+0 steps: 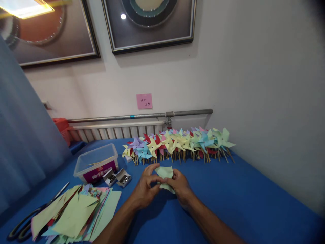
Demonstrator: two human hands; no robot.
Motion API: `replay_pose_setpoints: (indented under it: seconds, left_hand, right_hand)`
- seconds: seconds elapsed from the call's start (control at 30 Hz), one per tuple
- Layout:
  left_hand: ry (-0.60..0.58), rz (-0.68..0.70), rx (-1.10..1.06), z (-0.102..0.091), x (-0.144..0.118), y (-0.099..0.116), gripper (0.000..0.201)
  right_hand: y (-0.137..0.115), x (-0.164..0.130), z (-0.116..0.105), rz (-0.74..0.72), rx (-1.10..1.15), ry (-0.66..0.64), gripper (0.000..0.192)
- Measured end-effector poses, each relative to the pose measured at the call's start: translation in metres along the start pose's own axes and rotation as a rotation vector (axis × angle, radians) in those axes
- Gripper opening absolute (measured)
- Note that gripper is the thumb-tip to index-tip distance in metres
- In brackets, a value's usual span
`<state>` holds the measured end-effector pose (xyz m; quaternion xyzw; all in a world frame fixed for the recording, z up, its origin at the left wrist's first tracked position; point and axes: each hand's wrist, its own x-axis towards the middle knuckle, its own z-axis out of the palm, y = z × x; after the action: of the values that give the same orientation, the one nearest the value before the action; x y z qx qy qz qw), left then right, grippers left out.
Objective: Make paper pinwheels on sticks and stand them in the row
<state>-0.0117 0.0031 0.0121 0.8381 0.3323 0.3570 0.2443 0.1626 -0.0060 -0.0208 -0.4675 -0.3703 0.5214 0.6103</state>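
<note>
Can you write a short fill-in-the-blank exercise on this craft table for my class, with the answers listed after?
1. Both hands, left hand and right hand, hold a pale ____ paper piece.
2. The finished pinwheels stand in a row along the ____.
3. The scissors lie to the ____ of the paper stack.
4. The table is covered in ____ cloth.

Answers: green; wall; left; blue

Pale green paper piece (165,173), partly folded, above the blue table (241,193)

scissors (30,218) handles cut off lower-left
</note>
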Motion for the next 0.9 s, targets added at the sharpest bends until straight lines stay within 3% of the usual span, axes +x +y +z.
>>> replay_pose_setpoints:
  seconds: [0.17,0.3,0.43,0.9]
  left_hand:
    - [0.057,0.124,0.213,-0.002,-0.003,0.009,0.034]
    - [-0.037,0.195,0.265,-0.005,-0.004,0.019,0.026]
    - [-0.107,0.164,0.235,-0.008,-0.003,0.023,0.024]
    - [-0.074,0.225,0.322,0.0,-0.007,0.016,0.07]
  right_hand:
    - [0.001,0.0,-0.002,-0.003,0.011,0.014,0.037]
    - [-0.007,-0.005,0.0,0.003,0.0,-0.002,0.039]
    - [-0.013,-0.009,0.004,0.036,0.012,-0.045,0.041]
    - [-0.015,-0.012,0.002,0.108,0.081,-0.06,0.032]
